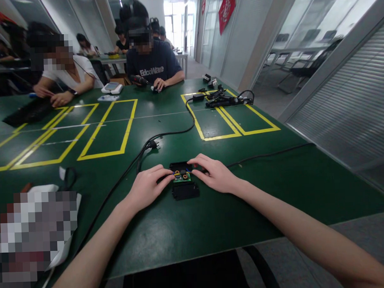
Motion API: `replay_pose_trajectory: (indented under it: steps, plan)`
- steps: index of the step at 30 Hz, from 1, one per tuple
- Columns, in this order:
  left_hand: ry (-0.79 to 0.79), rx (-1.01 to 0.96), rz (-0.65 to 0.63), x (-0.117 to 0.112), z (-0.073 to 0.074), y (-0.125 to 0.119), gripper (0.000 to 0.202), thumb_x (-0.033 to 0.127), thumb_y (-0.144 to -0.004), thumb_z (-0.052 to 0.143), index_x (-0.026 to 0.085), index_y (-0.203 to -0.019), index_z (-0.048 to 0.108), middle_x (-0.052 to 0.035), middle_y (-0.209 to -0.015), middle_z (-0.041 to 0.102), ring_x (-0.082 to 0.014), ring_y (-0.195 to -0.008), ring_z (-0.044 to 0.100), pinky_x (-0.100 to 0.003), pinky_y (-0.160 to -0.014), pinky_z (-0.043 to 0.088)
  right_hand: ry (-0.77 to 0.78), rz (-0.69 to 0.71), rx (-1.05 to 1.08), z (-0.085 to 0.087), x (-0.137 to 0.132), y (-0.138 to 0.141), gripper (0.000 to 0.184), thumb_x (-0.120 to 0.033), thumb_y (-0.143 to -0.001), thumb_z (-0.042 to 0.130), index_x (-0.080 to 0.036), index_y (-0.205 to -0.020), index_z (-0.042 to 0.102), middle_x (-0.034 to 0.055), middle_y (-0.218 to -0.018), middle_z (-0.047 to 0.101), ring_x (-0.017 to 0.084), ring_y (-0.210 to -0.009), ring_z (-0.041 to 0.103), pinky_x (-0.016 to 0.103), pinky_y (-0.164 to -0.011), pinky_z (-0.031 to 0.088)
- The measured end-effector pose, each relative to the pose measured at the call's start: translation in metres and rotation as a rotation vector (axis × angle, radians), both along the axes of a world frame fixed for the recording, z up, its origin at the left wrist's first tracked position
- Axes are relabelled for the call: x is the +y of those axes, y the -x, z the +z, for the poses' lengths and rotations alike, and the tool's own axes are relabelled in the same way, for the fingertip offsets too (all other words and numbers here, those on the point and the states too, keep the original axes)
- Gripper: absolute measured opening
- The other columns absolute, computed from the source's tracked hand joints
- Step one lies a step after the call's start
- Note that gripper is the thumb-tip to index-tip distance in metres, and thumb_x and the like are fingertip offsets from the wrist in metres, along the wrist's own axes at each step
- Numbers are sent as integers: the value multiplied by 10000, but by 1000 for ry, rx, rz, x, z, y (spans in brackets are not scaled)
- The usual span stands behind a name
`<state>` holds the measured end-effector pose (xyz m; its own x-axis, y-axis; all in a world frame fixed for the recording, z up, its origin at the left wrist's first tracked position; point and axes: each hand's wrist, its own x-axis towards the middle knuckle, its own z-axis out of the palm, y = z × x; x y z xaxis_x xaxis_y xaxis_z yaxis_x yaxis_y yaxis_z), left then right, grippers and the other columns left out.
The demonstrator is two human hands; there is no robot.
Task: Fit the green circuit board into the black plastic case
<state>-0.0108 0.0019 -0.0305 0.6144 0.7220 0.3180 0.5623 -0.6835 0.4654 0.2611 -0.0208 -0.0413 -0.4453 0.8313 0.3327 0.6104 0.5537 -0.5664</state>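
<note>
A small green circuit board [187,178] with copper-coloured ring coils lies in front of me on the table. Behind it is one half of a black plastic case [180,165]; the other black case half [185,191] lies just in front. My left hand [148,184] pinches the board's left end, where blue and yellow wires show. At the board's right end, my right hand [213,173] curls its fingers around the end of a black cable [268,153]; its fingertips reach the wires and the rear case half. The exact grip is partly hidden.
A black cord with a plug [152,144] runs across the green table [245,217]. More black adapters and cables [223,98] lie at the far right, over yellow tape outlines. A blurred white object [64,232] is at left. Two people sit opposite, handling parts.
</note>
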Motion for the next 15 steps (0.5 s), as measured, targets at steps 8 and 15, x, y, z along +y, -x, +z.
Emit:
replay_pose_trajectory:
  steps: [8,15]
  plan:
    - [272,-125,-84,-11,9,-4,207,290,-922,626,160,-835,762,11,-666,597,-106,-591,508,-226,-573,375,-15,229,116,3,-7,-9,248,-292,-1041,573,-165,-976,777,52,-803,721,134,-665,629,249,-626,460]
    - [377,-48,-104,-10,7,-4,225,308,-919,634,171,-810,776,-18,-731,653,-120,-628,550,-228,-585,400,54,246,59,-3,-6,-8,290,-330,-1046,562,-164,-971,788,70,-845,747,148,-699,656,263,-671,494]
